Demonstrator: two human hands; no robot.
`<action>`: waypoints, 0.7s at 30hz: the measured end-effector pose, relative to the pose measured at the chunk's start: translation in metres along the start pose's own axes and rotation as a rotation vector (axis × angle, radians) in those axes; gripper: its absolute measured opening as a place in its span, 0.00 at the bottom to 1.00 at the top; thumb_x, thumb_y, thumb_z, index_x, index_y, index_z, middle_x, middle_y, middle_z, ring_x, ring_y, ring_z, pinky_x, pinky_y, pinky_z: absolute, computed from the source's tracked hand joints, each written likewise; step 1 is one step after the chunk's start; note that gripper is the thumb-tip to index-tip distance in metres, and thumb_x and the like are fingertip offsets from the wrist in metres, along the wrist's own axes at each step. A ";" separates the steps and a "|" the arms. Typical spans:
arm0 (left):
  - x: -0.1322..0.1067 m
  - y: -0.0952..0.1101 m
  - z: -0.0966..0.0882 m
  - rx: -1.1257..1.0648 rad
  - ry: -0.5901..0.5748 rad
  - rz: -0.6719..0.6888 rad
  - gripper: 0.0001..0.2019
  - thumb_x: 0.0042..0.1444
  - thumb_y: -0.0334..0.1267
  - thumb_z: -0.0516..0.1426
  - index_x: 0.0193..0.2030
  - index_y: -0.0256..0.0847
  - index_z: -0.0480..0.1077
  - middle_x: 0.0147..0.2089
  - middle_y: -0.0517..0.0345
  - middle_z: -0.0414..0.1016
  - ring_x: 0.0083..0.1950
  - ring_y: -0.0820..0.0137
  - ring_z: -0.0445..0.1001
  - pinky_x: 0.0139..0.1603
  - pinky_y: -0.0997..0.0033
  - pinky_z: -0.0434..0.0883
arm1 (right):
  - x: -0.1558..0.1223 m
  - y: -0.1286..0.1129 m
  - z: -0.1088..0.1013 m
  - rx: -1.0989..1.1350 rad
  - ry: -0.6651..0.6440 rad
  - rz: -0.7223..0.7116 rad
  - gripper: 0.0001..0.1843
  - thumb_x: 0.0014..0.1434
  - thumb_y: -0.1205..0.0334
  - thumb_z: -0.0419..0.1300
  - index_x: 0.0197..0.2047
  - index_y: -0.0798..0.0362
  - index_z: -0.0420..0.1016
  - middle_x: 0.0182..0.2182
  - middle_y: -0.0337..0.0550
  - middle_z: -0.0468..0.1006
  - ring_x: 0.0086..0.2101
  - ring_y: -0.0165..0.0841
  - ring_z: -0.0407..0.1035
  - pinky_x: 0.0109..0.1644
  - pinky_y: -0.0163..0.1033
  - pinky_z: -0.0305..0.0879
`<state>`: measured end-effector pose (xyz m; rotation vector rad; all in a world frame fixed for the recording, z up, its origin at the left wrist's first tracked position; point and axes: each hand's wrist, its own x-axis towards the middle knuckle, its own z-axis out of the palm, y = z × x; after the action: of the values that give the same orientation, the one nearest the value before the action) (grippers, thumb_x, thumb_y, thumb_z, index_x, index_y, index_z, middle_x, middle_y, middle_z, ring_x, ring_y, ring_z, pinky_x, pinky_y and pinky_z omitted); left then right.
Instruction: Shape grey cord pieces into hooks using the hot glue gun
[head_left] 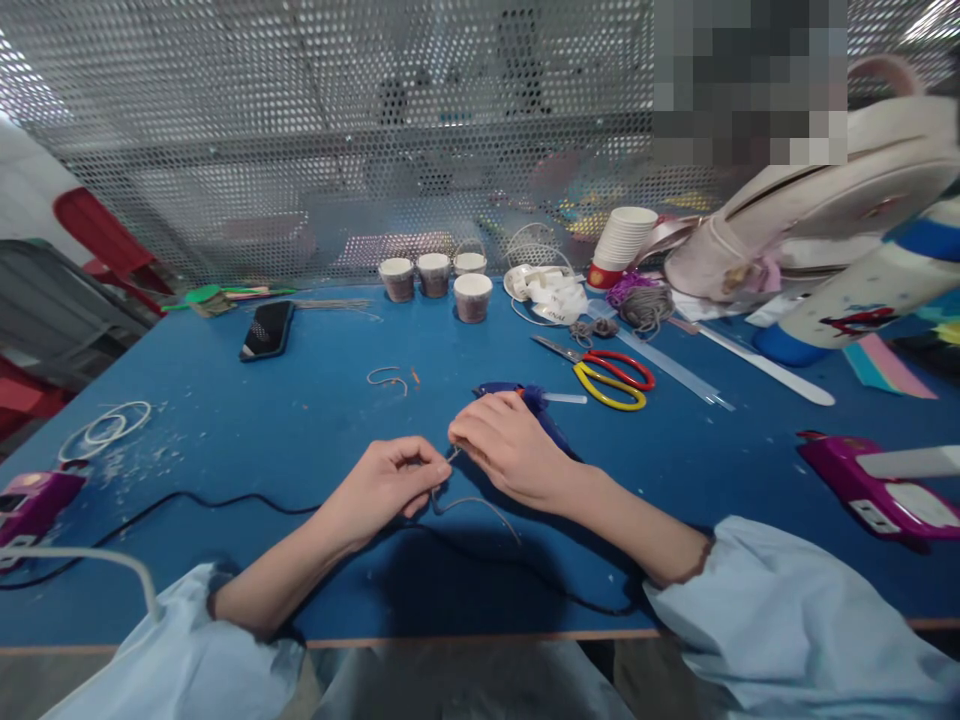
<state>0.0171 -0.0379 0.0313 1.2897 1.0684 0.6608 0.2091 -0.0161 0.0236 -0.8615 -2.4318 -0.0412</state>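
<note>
My left hand [390, 485] and my right hand [510, 448] meet over the blue table [300, 420], both pinching a thin grey wire [472, 502] that loops down and trails toward me. The pinch point sits between the two thumbs. Just behind my right hand lies a blue glue gun [525, 395] with a clear glue stick poking out to the right. A black cord [225, 500] runs across the table under my forearms.
Red and yellow scissors [611, 378] lie right of centre. Several small cups [450, 280], a phone [267, 330], a white ribbon roll [551, 292], stacked paper cups [622, 245], purple glue guns at left [30, 500] and right [870, 485], wire rings [105, 428], a perforated screen behind.
</note>
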 end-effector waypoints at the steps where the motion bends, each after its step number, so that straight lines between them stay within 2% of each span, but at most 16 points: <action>1: -0.001 0.001 0.000 0.040 -0.009 -0.005 0.10 0.51 0.41 0.58 0.26 0.36 0.68 0.16 0.67 0.59 0.17 0.81 0.55 0.18 0.79 0.50 | 0.000 0.000 -0.001 0.002 0.000 -0.010 0.09 0.64 0.68 0.48 0.38 0.55 0.68 0.34 0.43 0.74 0.36 0.32 0.63 0.42 0.40 0.52; 6: -0.001 0.004 0.002 0.226 0.048 -0.006 0.10 0.51 0.41 0.57 0.24 0.37 0.68 0.15 0.69 0.55 0.16 0.80 0.51 0.17 0.79 0.47 | -0.001 0.000 -0.003 -0.175 0.018 -0.146 0.11 0.64 0.69 0.46 0.39 0.55 0.70 0.36 0.44 0.75 0.38 0.34 0.63 0.45 0.42 0.51; 10: -0.001 0.004 0.006 0.198 0.132 -0.010 0.12 0.51 0.42 0.57 0.23 0.38 0.65 0.13 0.69 0.56 0.15 0.81 0.51 0.16 0.79 0.47 | -0.003 -0.002 -0.002 -0.258 0.010 -0.189 0.12 0.65 0.69 0.45 0.39 0.56 0.70 0.36 0.44 0.75 0.39 0.35 0.63 0.44 0.42 0.51; 15: -0.001 0.002 0.007 0.009 0.199 0.013 0.11 0.52 0.43 0.58 0.26 0.37 0.67 0.17 0.67 0.60 0.15 0.83 0.53 0.16 0.80 0.49 | -0.002 -0.002 0.000 -0.221 0.083 -0.100 0.10 0.64 0.69 0.47 0.39 0.56 0.70 0.36 0.44 0.75 0.39 0.35 0.63 0.46 0.42 0.51; 21: -0.002 -0.001 0.006 -0.086 0.115 0.043 0.11 0.52 0.43 0.59 0.29 0.36 0.69 0.21 0.66 0.63 0.16 0.84 0.54 0.17 0.80 0.49 | -0.001 -0.005 -0.001 -0.041 0.066 0.054 0.09 0.64 0.68 0.46 0.38 0.55 0.67 0.34 0.43 0.74 0.36 0.33 0.63 0.43 0.42 0.51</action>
<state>0.0214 -0.0423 0.0308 1.2148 1.0958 0.8130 0.2075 -0.0210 0.0242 -0.9298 -2.3528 -0.0979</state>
